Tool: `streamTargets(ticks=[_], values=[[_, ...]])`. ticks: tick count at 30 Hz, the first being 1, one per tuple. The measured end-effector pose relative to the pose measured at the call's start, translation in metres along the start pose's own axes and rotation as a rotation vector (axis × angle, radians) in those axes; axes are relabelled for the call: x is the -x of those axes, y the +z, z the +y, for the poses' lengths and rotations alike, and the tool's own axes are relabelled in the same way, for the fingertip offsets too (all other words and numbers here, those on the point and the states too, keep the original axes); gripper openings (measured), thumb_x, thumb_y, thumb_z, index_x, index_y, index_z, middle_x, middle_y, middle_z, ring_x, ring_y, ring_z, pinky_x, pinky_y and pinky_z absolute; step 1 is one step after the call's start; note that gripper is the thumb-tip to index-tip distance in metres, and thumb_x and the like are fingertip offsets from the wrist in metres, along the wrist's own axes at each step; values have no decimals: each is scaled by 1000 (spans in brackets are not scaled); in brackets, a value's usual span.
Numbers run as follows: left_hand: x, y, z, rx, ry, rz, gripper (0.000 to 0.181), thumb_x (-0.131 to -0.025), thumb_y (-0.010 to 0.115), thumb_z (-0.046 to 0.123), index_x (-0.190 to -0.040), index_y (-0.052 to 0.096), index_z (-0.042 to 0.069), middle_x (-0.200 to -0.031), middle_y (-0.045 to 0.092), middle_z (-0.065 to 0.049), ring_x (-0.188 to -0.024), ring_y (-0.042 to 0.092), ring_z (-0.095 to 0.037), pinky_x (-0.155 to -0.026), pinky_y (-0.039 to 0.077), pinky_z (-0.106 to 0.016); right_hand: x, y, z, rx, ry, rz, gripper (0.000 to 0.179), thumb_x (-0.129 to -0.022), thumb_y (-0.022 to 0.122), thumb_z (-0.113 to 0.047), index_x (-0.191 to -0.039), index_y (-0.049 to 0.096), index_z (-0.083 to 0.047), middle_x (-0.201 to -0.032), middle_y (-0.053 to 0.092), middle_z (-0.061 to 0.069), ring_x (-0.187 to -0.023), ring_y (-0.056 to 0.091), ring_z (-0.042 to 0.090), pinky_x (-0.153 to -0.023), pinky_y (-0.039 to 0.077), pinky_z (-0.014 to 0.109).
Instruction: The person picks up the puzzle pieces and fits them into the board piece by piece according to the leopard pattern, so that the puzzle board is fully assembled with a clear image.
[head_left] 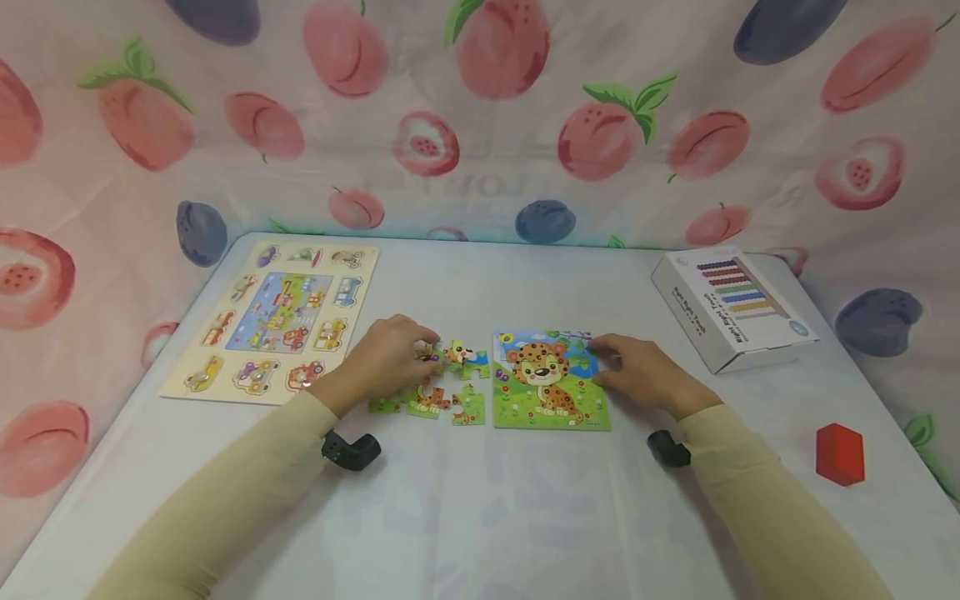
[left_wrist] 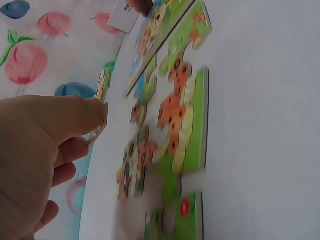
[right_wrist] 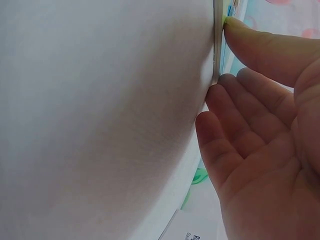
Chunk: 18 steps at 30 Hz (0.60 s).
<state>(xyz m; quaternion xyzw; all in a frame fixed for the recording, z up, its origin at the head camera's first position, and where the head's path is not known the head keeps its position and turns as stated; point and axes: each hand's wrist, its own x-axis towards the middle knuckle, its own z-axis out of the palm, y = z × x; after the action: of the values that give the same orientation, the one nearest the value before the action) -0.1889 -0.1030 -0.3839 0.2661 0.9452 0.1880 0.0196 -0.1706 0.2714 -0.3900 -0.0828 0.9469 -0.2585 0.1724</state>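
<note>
My left hand pinches a wooden puzzle piece between thumb and fingers, raised above the table. Below it lie several loose jigsaw pieces with green grass and orange spotted fur. To their right is a square puzzle board showing a cartoon leopard on grass. At the board's right edge rests my right hand. Its thumb touches the board's edge, and the fingertips lie along the same side farther back. The left hand covers some of the loose pieces in the head view.
A wooden vehicle puzzle board lies at the back left. At the back right stands a white box with coloured rows printed on it. A red block sits near the right side. Fruit-printed cloth hangs behind the table.
</note>
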Motion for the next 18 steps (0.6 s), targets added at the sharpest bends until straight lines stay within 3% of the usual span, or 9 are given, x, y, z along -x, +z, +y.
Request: streamTargets(ticks=[6, 15, 18], values=[[-10, 9, 17, 39, 48, -15, 33, -90, 75, 28, -117, 73, 9, -113, 69, -6, -112, 59, -25, -99, 43, -44, 0, 0, 1, 0, -13, 4, 57, -94, 68, -15, -147, 48, -4, -152, 43, 19, -141, 34, 42, -111, 29, 59], [-24, 22, 39, -4, 86, -80, 37, -91, 74, 33, -119, 73, 10, -111, 70, -4, -109, 59, -21, -99, 42, -43, -1, 0, 1, 1, -16, 7, 57, -94, 68, -14, -146, 48, -4, -152, 43, 19, -141, 34, 42, -112, 28, 58], [-28, 27, 45, 3, 120, -72, 35, -91, 74, 31, -118, 74, 9, -110, 70, -4, -107, 60, -21, -98, 43, -44, -1, 0, 1, 4, -13, 6, 57, -94, 68, -15, -146, 48, -3, -152, 43, 19, -141, 34, 42, -112, 28, 58]])
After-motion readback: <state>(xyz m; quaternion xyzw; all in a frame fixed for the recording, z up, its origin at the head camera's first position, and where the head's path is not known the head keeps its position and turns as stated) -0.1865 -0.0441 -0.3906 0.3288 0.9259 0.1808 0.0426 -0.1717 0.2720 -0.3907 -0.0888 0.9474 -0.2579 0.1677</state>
